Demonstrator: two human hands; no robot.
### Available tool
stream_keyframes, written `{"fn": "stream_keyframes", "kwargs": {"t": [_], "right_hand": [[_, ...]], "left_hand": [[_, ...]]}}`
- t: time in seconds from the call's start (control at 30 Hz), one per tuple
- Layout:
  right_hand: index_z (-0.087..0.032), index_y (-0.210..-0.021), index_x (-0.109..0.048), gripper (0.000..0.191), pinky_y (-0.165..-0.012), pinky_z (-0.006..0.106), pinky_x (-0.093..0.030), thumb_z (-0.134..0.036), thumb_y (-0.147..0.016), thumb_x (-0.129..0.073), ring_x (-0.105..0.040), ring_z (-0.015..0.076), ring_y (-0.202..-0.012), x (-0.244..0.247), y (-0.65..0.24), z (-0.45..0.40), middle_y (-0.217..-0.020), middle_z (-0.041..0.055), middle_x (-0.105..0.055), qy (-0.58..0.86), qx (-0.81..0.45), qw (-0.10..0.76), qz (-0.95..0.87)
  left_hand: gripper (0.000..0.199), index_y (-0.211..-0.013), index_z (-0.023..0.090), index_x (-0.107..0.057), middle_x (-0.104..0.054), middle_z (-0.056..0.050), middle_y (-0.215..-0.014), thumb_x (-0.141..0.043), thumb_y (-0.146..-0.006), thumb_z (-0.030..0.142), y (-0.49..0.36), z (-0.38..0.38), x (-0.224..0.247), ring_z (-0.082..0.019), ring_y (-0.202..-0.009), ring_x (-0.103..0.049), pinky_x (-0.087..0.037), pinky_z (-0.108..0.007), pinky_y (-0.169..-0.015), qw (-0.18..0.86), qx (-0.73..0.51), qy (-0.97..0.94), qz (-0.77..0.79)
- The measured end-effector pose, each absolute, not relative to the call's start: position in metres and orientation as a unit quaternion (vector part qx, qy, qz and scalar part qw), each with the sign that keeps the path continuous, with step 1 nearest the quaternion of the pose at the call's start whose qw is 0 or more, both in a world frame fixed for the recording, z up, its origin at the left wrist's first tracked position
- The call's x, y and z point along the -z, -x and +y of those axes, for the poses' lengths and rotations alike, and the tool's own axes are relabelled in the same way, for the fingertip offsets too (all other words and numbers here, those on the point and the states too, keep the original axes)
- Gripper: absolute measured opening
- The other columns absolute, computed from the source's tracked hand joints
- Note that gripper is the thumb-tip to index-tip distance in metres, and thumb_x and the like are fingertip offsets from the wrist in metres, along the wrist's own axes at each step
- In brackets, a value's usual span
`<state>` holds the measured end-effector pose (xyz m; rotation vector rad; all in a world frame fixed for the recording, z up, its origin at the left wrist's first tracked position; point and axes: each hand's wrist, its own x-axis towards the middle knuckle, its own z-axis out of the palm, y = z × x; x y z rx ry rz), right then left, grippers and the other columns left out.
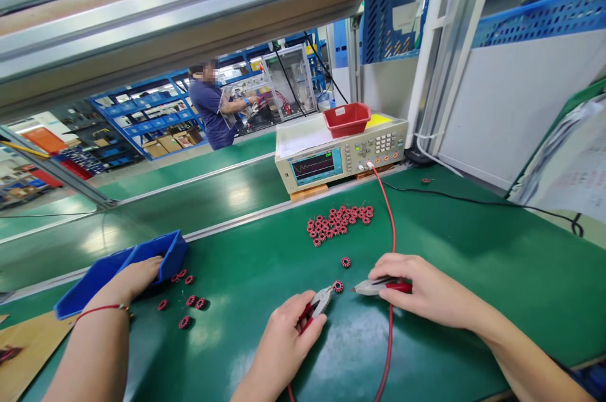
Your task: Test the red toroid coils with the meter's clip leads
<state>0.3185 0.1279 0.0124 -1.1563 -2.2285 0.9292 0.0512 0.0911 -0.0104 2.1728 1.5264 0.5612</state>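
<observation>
My left hand (286, 339) is closed round a red-handled test clip (322, 302), whose tip meets a small red-wound ring coil (338, 286). To the right, my right hand (416, 282) grips a second test clip (372, 288); its tip points left at the coil, a small gap away. Another ring coil (346, 262) lies just above. Behind it is a cluster of several ring coils (336, 223). The tester (341, 159) at the back shows a waveform and a green OK on its screen. A red cable (390, 225) runs from the tester down past the right clip.
Another person's arm (106, 320) reaches into a blue bin (95, 282) at the left, with several loose coils (191, 301) beside it. A red tray (348, 120) sits on the tester. A black cable (473, 201) crosses the green table (237, 263). A person (211, 105) stands beyond.
</observation>
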Motion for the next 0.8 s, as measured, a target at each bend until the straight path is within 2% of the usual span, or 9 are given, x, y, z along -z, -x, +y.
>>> {"fn": "stream_keyframes", "kwargs": {"t": [0.33,0.8], "right_hand": [[-0.025,-0.09,-0.065,0.018,-0.066,0.024,-0.041,-0.021,-0.083,-0.05,-0.056,0.0138,-0.072,0.002,-0.297,0.127,-0.087,-0.0002,-0.057,0.455,-0.236,0.179,-0.84],[-0.026,-0.089,-0.063,0.015,-0.066,0.023,-0.041,-0.021,-0.084,-0.049,-0.057,0.0136,-0.073,0.006,-0.295,0.127,-0.086,-0.0009,-0.057,0.456,-0.211,0.195,-0.843]], "left_hand": [[0.024,-0.106,0.019,-0.06,-0.067,-0.003,-0.092,-0.055,-0.084,0.029,-0.051,0.092,0.012,-0.016,-0.077,-0.062,-0.05,-0.025,-0.071,0.209,-0.211,-0.783,0.547],[0.021,-0.103,0.02,-0.059,-0.065,-0.002,-0.085,-0.053,-0.085,0.028,-0.052,0.092,0.011,-0.015,-0.073,-0.059,-0.047,-0.025,-0.07,0.224,-0.208,-0.781,0.545]]}}
